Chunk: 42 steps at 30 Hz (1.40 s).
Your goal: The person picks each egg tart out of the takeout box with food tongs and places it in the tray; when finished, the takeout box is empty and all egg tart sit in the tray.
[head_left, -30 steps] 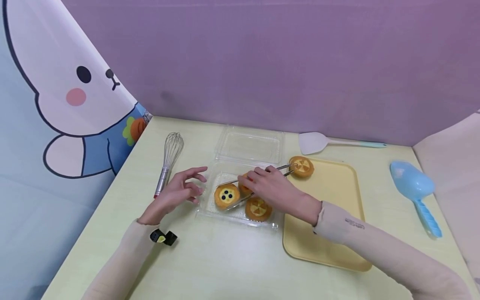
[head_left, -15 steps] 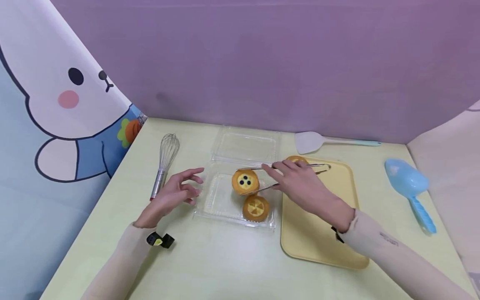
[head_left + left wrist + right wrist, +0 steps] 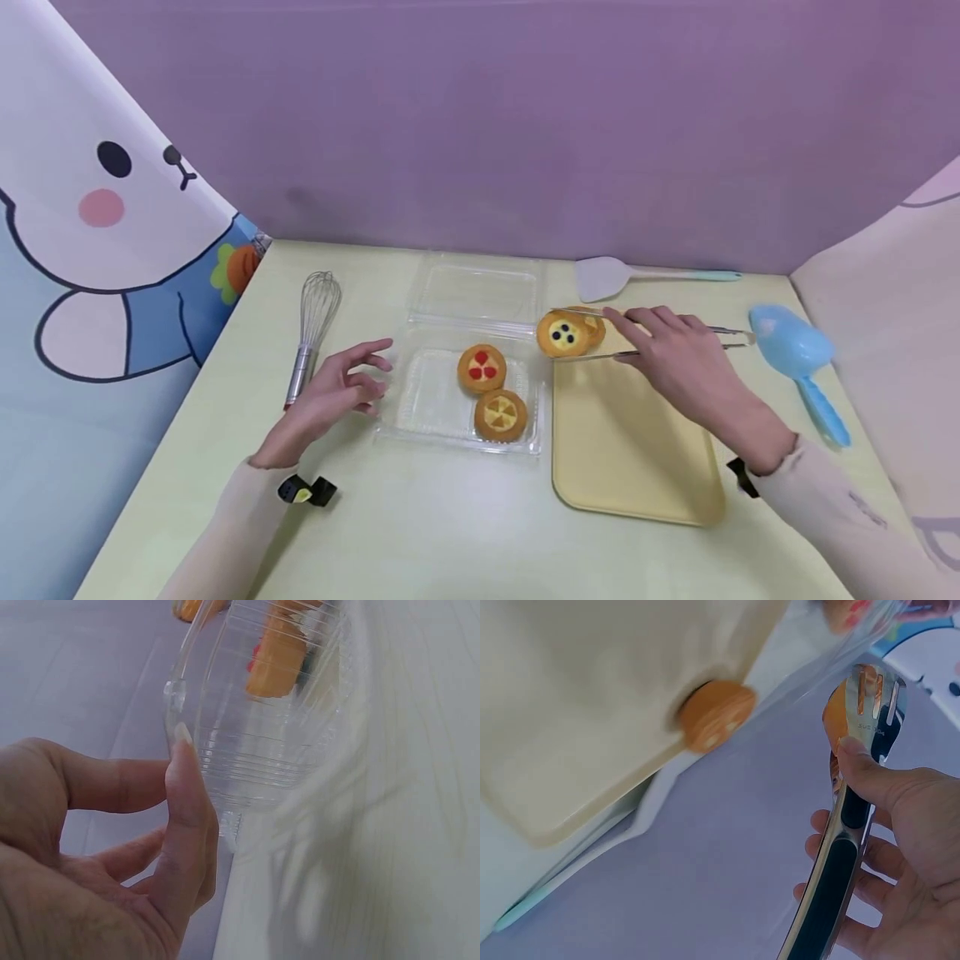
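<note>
Head view: blue-dotted tart [image 3: 561, 335] between metal tongs [image 3: 621, 355], near yellow tray [image 3: 630, 454]

Left hand [image 3: 97, 892]: fingers bent, held loosely; one fingertip overlaps the container rim, contact cannot be confirmed.
Clear container [image 3: 247, 757]: ribbed wall, beside the fingers.
Orange-brown pastry [image 3: 276, 664]: seen through the wall, red patch alongside.
Second orange item [image 3: 191, 609]: cut by top edge.
Pale tabletop [image 3: 427, 787]: shadowed near container.

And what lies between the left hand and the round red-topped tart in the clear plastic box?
Only the box itself: its left wall and bare floor, seen in the head view.
</note>
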### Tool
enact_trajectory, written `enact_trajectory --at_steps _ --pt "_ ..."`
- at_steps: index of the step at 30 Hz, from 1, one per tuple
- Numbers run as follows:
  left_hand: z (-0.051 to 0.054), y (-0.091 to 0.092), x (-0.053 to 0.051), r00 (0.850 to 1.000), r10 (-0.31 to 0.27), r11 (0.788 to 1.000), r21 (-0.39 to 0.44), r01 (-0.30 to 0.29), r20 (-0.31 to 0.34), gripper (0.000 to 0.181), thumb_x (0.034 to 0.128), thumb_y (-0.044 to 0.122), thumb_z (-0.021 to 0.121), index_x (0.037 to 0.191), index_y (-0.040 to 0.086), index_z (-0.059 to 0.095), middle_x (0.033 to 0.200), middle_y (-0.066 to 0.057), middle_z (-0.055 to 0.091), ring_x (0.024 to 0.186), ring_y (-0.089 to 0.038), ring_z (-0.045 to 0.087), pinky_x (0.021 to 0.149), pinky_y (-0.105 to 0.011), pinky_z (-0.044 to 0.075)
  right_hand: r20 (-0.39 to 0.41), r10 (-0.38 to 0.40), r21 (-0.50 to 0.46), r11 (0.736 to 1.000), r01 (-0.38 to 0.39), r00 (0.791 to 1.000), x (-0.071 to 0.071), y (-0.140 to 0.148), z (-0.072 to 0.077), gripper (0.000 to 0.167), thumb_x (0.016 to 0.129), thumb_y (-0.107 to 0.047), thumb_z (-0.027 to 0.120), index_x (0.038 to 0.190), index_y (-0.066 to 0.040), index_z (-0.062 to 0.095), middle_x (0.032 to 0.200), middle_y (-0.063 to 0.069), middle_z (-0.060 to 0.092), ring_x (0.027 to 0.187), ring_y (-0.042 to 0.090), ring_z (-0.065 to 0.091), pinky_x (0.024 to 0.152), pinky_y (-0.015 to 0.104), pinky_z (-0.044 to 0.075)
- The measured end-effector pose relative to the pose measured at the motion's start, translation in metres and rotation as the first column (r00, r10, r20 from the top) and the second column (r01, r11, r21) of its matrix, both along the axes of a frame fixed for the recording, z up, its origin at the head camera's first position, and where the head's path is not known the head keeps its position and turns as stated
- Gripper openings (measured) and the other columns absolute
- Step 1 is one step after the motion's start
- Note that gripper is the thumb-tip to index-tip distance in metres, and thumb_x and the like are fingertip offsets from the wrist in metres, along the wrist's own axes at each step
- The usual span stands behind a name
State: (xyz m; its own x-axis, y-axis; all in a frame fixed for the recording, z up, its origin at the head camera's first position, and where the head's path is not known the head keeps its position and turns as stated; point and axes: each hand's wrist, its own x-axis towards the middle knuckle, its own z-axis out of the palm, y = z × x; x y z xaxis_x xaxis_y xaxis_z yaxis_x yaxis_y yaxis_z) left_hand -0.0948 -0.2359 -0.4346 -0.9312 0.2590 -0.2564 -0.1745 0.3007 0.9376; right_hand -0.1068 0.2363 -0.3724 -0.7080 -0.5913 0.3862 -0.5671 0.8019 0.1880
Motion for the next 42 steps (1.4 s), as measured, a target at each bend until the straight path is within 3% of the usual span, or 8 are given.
enact_trajectory --at_steps 7,15,26,32,42 --pt "0.002 0.002 -0.002 0.999 -0.031 0.999 -0.006 0.031 -0.011 0.075 0.0932 -0.007 0.06 0.162 0.007 0.035 0.138 -0.028 0.048 0.089 -0.022 0.066 0.069 -0.033 0.065 -0.044 -0.067 -0.027 0.997 0.066 0.997 0.008 0.042 -0.003 0.064 0.083 -0.029 0.083 0.141 -0.014 0.063 0.115 0.011 0.073 0.1 0.033 0.069 0.066 0.049 0.056" --pt "0.002 -0.005 0.004 0.999 -0.026 1.0 0.0 0.026 -0.018 0.075 0.0931 -0.006 0.062 0.162 0.007 0.034 0.136 -0.026 0.047 0.084 -0.015 0.065 0.068 -0.032 0.064 -0.038 -0.117 -0.018 0.993 0.116 0.992 0.003 0.074 -0.012 0.062 0.081 -0.027 0.085 0.137 -0.011 0.065 0.112 0.013 0.075 0.094 0.035 0.069 0.062 0.048 0.054" --pt "0.0 -0.004 0.001 0.999 -0.04 0.999 0.015 0.041 -0.022 0.077 0.0923 -0.009 0.061 0.162 0.006 0.033 0.131 -0.022 0.048 0.082 -0.011 0.065 0.066 -0.03 0.064 0.11 -0.224 -0.027 0.973 0.228 0.968 0.0 0.119 -0.03 0.061 0.081 -0.024 0.087 0.136 -0.007 0.065 0.111 0.017 0.074 0.099 0.04 0.067 0.06 0.053 0.054" --pt "0.0 -0.005 0.003 0.999 -0.042 0.999 0.024 0.043 -0.03 0.075 0.0929 -0.009 0.061 0.162 0.004 0.033 0.131 -0.023 0.048 0.08 -0.011 0.065 0.065 -0.03 0.064 0.193 -0.24 -0.025 0.968 0.249 0.951 -0.002 0.121 -0.039 0.059 0.084 -0.024 0.086 0.137 -0.007 0.065 0.115 0.017 0.074 0.098 0.04 0.068 0.057 0.051 0.054" --pt "0.0 -0.004 0.004 1.0 -0.022 1.0 0.014 0.022 -0.006 0.076 0.0925 -0.01 0.06 0.162 0.008 0.035 0.135 -0.026 0.048 0.083 -0.013 0.065 0.068 -0.03 0.064 0.225 -0.225 -0.012 0.972 0.234 0.948 -0.012 0.119 -0.044 0.06 0.084 -0.027 0.085 0.136 -0.005 0.065 0.11 0.018 0.073 0.093 0.041 0.068 0.057 0.052 0.053"
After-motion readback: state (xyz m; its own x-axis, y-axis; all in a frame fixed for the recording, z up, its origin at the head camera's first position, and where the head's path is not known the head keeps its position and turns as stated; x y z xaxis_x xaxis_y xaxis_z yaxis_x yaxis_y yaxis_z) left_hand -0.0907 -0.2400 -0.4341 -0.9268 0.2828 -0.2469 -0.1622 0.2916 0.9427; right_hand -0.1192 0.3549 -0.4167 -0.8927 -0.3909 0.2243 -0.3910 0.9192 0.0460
